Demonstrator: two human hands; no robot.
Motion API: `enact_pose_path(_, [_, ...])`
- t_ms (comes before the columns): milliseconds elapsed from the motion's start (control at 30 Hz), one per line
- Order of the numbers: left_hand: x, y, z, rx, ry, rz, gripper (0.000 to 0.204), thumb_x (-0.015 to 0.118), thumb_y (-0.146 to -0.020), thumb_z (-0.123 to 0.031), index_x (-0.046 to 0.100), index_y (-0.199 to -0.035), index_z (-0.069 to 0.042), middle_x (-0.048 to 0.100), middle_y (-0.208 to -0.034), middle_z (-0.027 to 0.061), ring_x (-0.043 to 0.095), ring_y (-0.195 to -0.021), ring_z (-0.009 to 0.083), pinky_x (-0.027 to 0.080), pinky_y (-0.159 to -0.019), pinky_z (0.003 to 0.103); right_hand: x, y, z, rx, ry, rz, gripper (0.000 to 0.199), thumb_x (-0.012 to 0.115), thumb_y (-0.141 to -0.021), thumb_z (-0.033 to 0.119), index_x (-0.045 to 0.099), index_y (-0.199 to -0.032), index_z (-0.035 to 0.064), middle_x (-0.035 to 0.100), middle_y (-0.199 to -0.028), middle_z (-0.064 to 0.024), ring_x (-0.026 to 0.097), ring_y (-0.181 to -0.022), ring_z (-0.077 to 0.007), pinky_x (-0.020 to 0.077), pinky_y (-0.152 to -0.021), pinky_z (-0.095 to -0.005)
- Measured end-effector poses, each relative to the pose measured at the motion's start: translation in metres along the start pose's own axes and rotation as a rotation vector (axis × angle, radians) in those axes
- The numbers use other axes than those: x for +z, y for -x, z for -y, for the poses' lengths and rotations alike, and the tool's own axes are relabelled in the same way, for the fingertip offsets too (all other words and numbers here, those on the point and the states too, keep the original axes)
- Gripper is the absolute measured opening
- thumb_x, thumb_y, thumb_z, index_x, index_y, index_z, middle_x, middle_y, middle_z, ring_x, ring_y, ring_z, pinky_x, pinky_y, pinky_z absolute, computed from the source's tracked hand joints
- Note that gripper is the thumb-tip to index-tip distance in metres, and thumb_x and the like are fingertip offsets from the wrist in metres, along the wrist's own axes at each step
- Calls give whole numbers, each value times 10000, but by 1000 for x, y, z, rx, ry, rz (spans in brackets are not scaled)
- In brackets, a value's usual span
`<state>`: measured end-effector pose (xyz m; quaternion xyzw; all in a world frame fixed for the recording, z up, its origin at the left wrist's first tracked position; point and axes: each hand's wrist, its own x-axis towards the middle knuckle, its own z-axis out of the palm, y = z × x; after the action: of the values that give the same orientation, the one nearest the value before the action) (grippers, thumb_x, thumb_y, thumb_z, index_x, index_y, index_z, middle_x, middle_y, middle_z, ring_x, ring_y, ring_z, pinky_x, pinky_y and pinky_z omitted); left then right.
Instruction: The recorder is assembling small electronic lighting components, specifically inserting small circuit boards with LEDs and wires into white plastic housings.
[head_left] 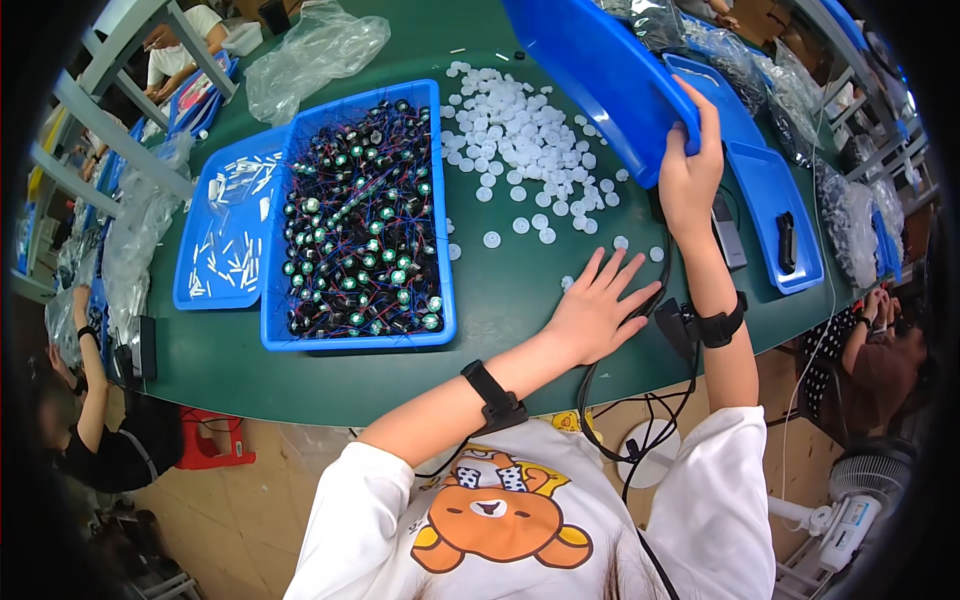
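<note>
My right hand [690,180] is closed on the edge of a blue plastic tray [610,75], which is tilted up on its side above the table. Left of and below the tray, a spread pile of small white translucent plastic discs [530,140] lies on the green tabletop. With fingers spread, my left hand [595,310] rests palm down near the pile's front edge, beside a few loose discs. Nothing shows in its grasp. A blue bin [445,290] to the left is full of small black motor-like parts [360,230] with green-and-white ends and thin red and blue wires.
Partly behind the bin, a shallow blue tray [220,295] holds small white sticks. Another blue tray [765,170] with a black object stands at right. Black cables [590,400] hang over the front edge. Plastic bags [315,60] lie at the back; other people sit at both sides.
</note>
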<state>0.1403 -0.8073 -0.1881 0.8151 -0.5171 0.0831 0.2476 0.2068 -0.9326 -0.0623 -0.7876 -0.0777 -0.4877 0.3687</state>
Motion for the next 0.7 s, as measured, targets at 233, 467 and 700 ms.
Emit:
enact_pose_path(233, [-13, -5, 6, -15, 41, -46, 454, 411, -916, -334, 394, -1337, -163, 314, -1402, 146, 243, -1323, 327, 134, -1084, 499, -6, -7, -6, 96, 2, -219, 360, 405, -821, -58, 502, -1165, -11, 558, -1126, -141, 539, -1051, -221, 389, -929, -327])
enact_pose_path(467, [-77, 6, -4, -87, 284, -100, 308, 490, -863, -114, 496, -1161, -36, 447, -1263, 171, 401, -1193, 344, 304, -998, 451, -42, -27, -33, 692, -525, -535, 326, 440, -763, -108, 500, -1082, -86, 569, -1064, -170, 577, -956, -261, 465, -855, -354])
enact_pose_path(700, [-190, 102, -10, -534, 439, 24, 181, 508, -822, 10, 547, -998, 23, 546, -836, 129, 578, -708, 214, 468, -630, 306, -112, -27, -93, 1158, -550, -428, 325, 478, -803, -48, 446, -1121, -107, 504, -1122, -220, 541, -994, -331, 456, -894, -408])
